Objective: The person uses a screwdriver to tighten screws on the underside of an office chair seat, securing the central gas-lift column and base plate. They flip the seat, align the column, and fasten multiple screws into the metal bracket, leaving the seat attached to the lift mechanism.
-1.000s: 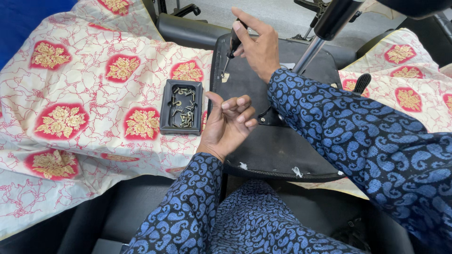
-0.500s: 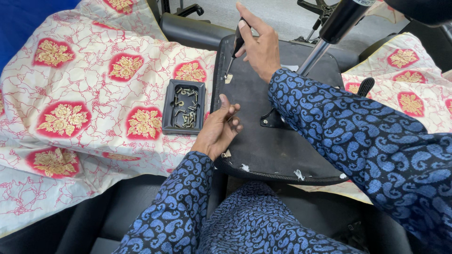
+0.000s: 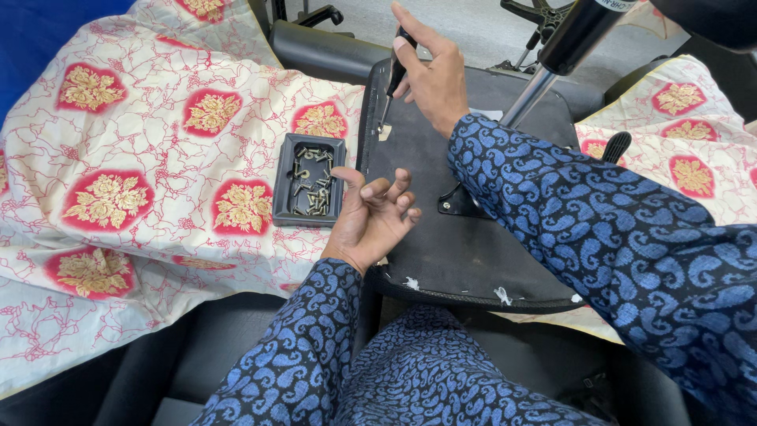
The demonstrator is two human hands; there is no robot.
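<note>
An upturned black chair seat [image 3: 465, 244] lies in front of me with its gas cylinder [image 3: 564, 43] sticking up at the far right. My right hand [image 3: 434, 75] is closed around a black-handled screwdriver [image 3: 392, 83], whose tip touches the seat's underside near its far left corner. My left hand [image 3: 374, 217] rests palm up at the seat's left edge, fingers loosely curled and holding nothing that I can see. Just left of it sits a small black tray [image 3: 309, 180] holding several screws.
A cream cloth with red and gold floral medallions [image 3: 142, 173] covers the surface under the tray and seat. A black chair part [image 3: 315, 51] lies behind the seat. A chair base with castors [image 3: 532, 16] stands on the grey floor beyond.
My left hand has shifted slightly and opened palm up beside the tray. My right hand has kept the screwdriver at the seat's far left corner, tilting a little.
</note>
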